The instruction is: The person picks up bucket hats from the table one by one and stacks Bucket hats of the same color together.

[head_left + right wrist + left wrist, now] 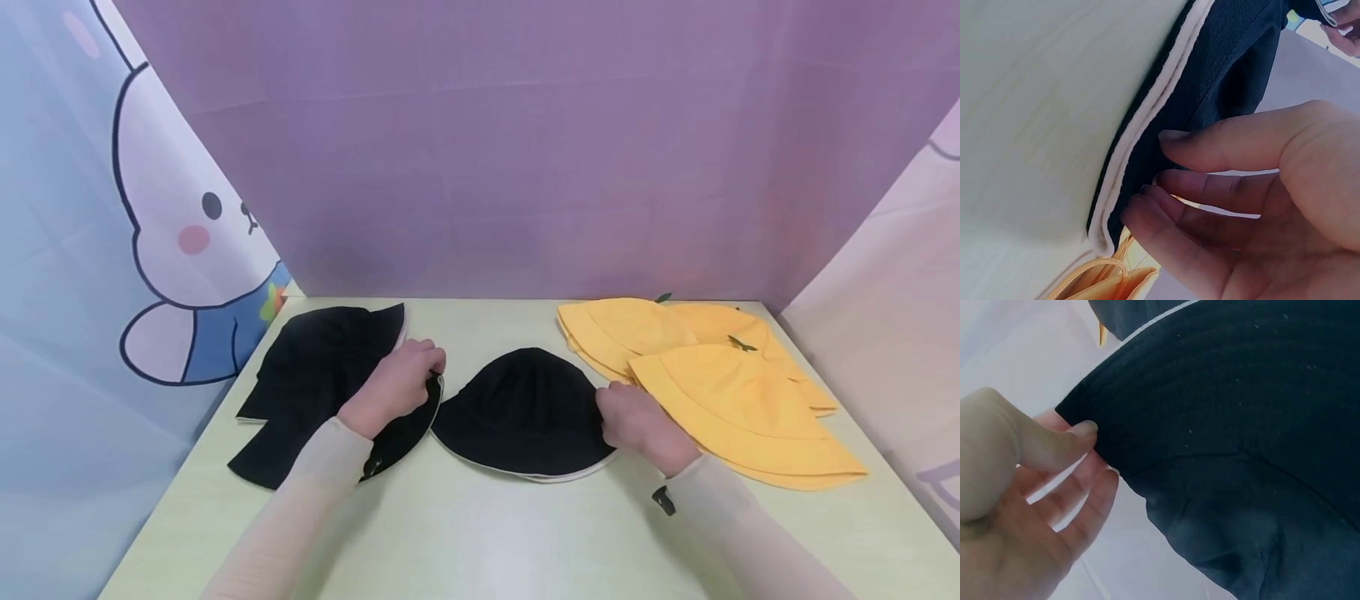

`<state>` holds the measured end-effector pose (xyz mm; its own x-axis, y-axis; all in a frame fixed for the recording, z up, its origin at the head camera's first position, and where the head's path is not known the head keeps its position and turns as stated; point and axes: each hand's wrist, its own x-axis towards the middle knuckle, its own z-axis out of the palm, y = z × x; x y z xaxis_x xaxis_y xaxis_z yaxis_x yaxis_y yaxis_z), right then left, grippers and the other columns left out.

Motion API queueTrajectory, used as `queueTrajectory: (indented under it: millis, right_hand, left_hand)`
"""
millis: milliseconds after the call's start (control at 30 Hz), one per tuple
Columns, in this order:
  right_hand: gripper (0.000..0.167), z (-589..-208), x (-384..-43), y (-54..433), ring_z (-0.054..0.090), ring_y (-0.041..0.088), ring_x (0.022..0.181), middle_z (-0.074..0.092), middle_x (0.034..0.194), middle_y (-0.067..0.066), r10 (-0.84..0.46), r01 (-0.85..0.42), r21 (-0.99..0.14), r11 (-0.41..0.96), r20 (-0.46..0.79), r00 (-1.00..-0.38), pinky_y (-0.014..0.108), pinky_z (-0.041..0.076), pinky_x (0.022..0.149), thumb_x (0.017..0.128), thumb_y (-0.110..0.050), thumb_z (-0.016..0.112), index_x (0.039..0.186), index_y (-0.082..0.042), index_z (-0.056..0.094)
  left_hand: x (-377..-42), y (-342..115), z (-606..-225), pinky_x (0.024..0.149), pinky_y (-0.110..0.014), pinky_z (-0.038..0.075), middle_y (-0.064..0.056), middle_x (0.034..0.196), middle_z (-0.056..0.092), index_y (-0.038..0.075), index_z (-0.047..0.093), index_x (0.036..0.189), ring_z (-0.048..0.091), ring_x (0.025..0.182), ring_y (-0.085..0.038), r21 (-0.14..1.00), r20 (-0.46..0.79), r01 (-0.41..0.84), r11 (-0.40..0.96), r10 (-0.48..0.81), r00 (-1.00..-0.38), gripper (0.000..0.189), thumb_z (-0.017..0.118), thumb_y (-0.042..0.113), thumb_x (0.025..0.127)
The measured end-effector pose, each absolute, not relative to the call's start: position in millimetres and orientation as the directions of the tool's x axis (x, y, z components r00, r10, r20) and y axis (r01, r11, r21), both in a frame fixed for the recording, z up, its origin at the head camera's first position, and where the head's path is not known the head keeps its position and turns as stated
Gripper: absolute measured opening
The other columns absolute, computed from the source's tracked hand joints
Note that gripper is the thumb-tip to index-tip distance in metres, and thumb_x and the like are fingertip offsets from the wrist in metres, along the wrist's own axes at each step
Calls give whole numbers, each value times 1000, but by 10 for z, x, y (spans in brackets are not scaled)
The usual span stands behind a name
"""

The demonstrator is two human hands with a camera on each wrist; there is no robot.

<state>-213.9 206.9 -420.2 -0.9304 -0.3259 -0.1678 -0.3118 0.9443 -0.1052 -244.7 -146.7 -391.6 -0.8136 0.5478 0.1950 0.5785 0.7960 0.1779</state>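
Note:
Folded flat, a black bucket hat with white edging lies mid-table. My right hand pinches its right end; the right wrist view shows the thumb on one side of the double brim and fingers on the other. To the left, my left hand holds another black bucket hat by the corner of its brim. In the left wrist view the thumb lies over that dark brim, with fingers behind. This hat overlaps other black hats at the table's left.
Several yellow bucket hats with small green leaf tips overlap at the table's right, close beside my right hand. A purple cloth hangs along the back edge. Printed cloth borders the left side. Bare pale tabletop lies in front.

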Motion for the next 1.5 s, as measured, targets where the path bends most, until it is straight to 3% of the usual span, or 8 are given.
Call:
queueTrajectory:
  millis: [267, 567, 833, 1200, 1367, 1500]
  right_hand:
    - [5, -4203, -2121, 2064, 52, 24, 68, 58, 81, 10, -316, -301, -109, 947, -165, -934, 38, 46, 59, 85, 0, 68, 87, -3, 64]
    - [7, -4222, -2095, 2043, 54, 26, 69, 58, 83, 12, -328, -320, -85, 944, -123, -937, 42, 48, 61, 83, 1, 69, 87, -2, 64]
    - [7, -4238, -2051, 2035, 55, 27, 68, 56, 81, 13, -325, -319, -86, 944, -66, -944, 43, 49, 58, 81, 2, 69, 85, -1, 64]
    - [15, -4221, -2082, 1931, 53, 19, 62, 55, 71, 4, -307, -309, -216, 926, 43, -951, 36, 45, 55, 88, -10, 72, 77, -7, 63]
    - [16, -4178, -2078, 1719, 52, 17, 62, 54, 71, 0, -343, -364, -292, 884, 123, -931, 34, 45, 55, 89, -12, 72, 76, -11, 64]
    - [11, -4148, -2117, 1514, 52, 14, 64, 57, 73, -3, -368, -384, -393, 836, 119, -922, 32, 47, 58, 91, -14, 73, 81, -11, 69]
  left_hand:
    - [-2385, -1241, -4014, 69, -36, 52, 3, 93, 60, 15, 65, 90, 56, 88, -22, 185, 164, 620, 763, 598, -785, 28, 64, -13, 86]
    - [-2294, -1010, -4157, 69, -38, 54, 0, 95, 62, 13, 67, 91, 61, 93, -23, 132, 39, 644, 754, 645, -763, 26, 70, -10, 82]
    - [-2256, -1036, -4200, 68, -42, 54, -1, 92, 61, 13, 65, 89, 61, 93, -24, 148, 22, 627, 765, 631, -775, 18, 72, -3, 87]
    - [-2371, -1612, -4144, 66, -40, 51, 2, 86, 56, 15, 60, 83, 59, 88, -24, 150, 75, 544, 825, 539, -839, 19, 70, 0, 89]
    - [-2413, -1978, -4103, 68, -43, 51, -1, 84, 56, 14, 59, 81, 58, 83, -24, 174, 64, 438, 882, 434, -899, 18, 71, 3, 88]
    - [-2434, -2238, -4057, 74, -47, 50, -6, 86, 56, 9, 59, 87, 55, 79, -27, 203, 26, 335, 920, 337, -941, 12, 70, 5, 90]
